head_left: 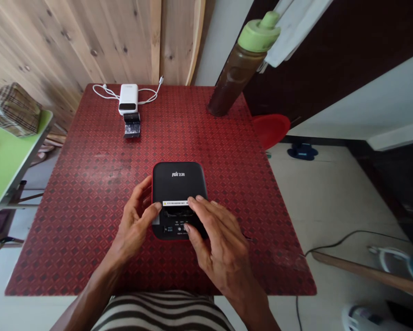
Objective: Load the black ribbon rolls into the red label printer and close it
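Observation:
A flat black device (178, 184) with rounded corners and a red lower edge lies on the table in front of me. It bears a white logo, a white warning strip, a dark slot below the strip, and small ports or buttons near its front. My left hand (137, 216) grips its left side, thumb on top beside the strip and fingers around the edge. Over the right front part is my right hand (220, 234), fingers stretched out at the strip's right end and thumb apart near the buttons. This hand hides the device's front right corner.
The red patterned table (103, 184) carries a white power bank (128, 97) with a white cable, a small crumpled dark wrapper-like piece (132, 126) before it, and a tall brown bottle (237, 73) with a green lid. A red stool (271, 129) stands beyond the right edge.

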